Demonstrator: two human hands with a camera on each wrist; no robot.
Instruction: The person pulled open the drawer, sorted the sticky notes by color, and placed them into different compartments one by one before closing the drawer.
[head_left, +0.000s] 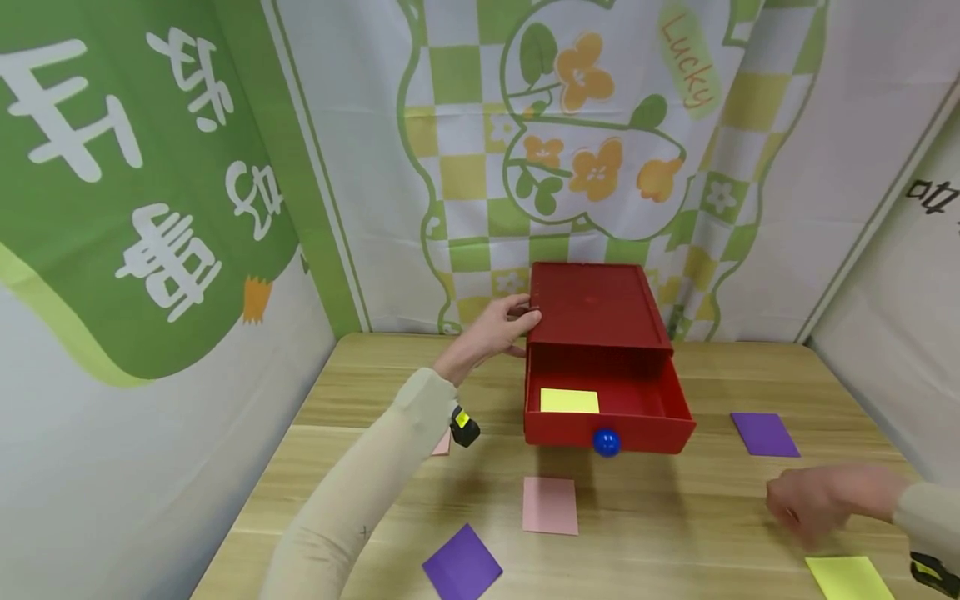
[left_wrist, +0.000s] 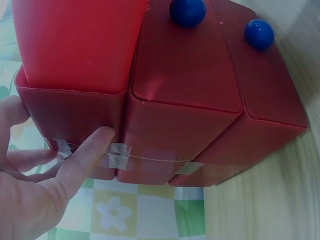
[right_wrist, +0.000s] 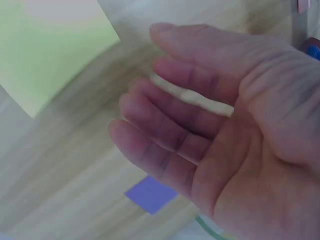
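My left hand (head_left: 491,329) rests against the left side of a red drawer cabinet (head_left: 592,304), near its top edge. In the left wrist view the thumb (left_wrist: 90,150) lies along the cabinet's taped side, with the other fingers around the upper corner. The top drawer (head_left: 645,435), with a blue knob (head_left: 607,442), is pulled out and holds a yellow sticky note (head_left: 570,401). My right hand (head_left: 821,500) hovers over the table at the right, slightly blurred, just behind another yellow note (head_left: 851,577). Its fingers (right_wrist: 165,130) are loosely bent around nothing in the right wrist view.
A pink note (head_left: 551,505) lies before the cabinet and a purple note (head_left: 462,562) at the front left. Another purple note (head_left: 765,434) lies to the right. A second pink note (head_left: 442,443) is partly hidden by the left forearm. Two lower drawers (left_wrist: 187,65) are closed. Printed curtains surround the table.
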